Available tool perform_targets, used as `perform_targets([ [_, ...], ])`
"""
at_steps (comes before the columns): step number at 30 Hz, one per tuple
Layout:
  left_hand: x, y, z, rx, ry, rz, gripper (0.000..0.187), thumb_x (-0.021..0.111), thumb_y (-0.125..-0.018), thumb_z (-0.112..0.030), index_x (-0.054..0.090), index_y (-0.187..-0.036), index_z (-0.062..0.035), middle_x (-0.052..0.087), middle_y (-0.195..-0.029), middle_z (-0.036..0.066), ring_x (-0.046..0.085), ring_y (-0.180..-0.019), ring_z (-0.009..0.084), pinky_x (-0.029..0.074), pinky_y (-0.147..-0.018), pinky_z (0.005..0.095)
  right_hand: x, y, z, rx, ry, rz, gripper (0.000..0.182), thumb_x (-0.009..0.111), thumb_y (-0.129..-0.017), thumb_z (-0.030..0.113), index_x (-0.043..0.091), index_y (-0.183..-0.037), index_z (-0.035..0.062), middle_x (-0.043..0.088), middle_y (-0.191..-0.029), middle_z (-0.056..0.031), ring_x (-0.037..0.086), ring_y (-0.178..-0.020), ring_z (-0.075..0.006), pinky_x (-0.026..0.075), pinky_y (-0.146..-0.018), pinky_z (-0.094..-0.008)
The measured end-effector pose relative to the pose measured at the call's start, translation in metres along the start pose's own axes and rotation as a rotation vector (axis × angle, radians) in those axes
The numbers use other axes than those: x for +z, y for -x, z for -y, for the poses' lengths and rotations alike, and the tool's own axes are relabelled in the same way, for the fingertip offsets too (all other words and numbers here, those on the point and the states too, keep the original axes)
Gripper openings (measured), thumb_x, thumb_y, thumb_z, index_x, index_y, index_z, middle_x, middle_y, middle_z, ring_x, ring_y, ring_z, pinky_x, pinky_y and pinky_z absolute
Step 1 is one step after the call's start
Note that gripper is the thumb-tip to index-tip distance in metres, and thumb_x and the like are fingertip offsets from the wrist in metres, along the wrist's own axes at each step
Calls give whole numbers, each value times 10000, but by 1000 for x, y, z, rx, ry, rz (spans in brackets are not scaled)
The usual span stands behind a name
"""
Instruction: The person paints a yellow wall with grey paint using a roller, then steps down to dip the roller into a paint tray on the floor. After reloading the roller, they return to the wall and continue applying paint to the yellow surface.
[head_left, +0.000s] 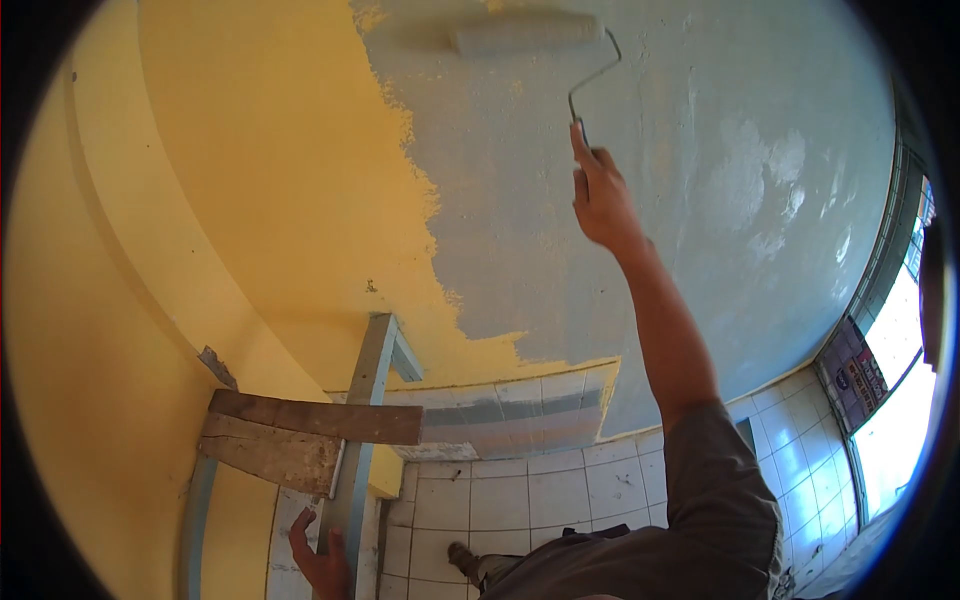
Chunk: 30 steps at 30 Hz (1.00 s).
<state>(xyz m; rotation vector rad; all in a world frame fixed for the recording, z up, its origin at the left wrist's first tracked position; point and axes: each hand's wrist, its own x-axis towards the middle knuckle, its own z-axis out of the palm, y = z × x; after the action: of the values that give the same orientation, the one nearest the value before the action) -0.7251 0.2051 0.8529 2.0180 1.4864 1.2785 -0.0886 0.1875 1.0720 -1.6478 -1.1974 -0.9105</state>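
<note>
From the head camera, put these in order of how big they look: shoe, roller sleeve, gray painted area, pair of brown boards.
1. Gray painted area
2. Pair of brown boards
3. Roller sleeve
4. Shoe

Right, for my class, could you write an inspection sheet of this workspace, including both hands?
Surface: wall, yellow at left, grey at right, ragged edge between; pale patches in the grey
Job's things: roller at the upper grey part
Clutter: two boards across a grey beam
Hands: right hand grips the roller; left hand open at the beam, contact unclear
Cables: nothing seen
Surroundings: tiled floor; bright opening at right
</note>
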Motion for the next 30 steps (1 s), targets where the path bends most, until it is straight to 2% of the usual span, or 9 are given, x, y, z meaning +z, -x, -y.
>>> perform_targets([
  [4,0,0,-2,13,-13,15,550,713,-845,-108,600,-1368,20,653,-1276,180,595,-1238,329,423,-1119,467,-10,51,6,115,10,116,665,518,-1031,28,326,-1663,109,596,-1198,-247,672,-880,-371,582,-814,-450],
  [7,0,1,-1,13,-25,20,545,716,-846,-107,599,-1363,22,647,-1271,186,593,-1235,330,426,-1113,465,-14,81,12,144,4,89,645,528,-998,-6,411,-1625,94,605,-1188,-242,676,-895,-370,578,-789,-433],
  [9,0,3,-1,10,-24,13,544,718,-847,-107,598,-1363,21,645,-1268,188,591,-1234,331,428,-1109,464,-22,91,24,225,-129,-13,586,560,-936,-21,553,-1517,54,618,-1177,-232,678,-886,-373,571,-770,-436],
  [13,2,2,2,29,-37,19,546,732,-845,-112,600,-1359,18,641,-1257,189,586,-1232,334,430,-1102,469,-32,87,34,254,-132,-191,497,585,-883,-11,654,-1375,0,636,-1173,-228,681,-886,-383,566,-781,-449],
  [15,2,-1,21,30,-36,16,550,738,-842,-112,600,-1359,18,641,-1253,188,587,-1229,335,431,-1100,471,-30,74,31,169,-149,-275,451,616,-864,-1,666,-1311,-37,647,-1187,-238,682,-917,-399,559,-817,-471],
  [17,2,-9,40,54,-73,117,582,714,-983,-297,553,-1464,-13,556,-1474,207,545,-1328,366,441,-1132,478,-32,56,39,197,-165,-254,449,610,-873,3,662,-1316,-49,654,-1198,-241,687,-961,-397,555,-849,-455],
  [18,4,-6,38,55,-68,113,582,714,-983,-297,553,-1464,-13,556,-1474,207,545,-1328,366,441,-1132,478,-32,44,42,227,-182,-231,447,605,-882,6,658,-1320,-61,661,-1210,-245,692,-1005,-395,551,-881,-439],
  [20,1,2,4,21,-43,7,552,741,-838,-104,602,-1359,17,643,-1252,187,592,-1220,337,433,-1099,468,-31,18,46,200,-160,-243,449,609,-897,18,652,-1336,-62,662,-1210,-249,691,-1014,-398,552,-892,-442],
  [30,-2,5,3,48,-31,-32,543,752,-829,-93,616,-1343,18,648,-1236,177,598,-1212,334,439,-1094,455,-43,-142,52,75,-99,-277,465,583,-966,90,614,-1406,-60,632,-1224,-287,674,-1074,-439,560,-930,-485],
])
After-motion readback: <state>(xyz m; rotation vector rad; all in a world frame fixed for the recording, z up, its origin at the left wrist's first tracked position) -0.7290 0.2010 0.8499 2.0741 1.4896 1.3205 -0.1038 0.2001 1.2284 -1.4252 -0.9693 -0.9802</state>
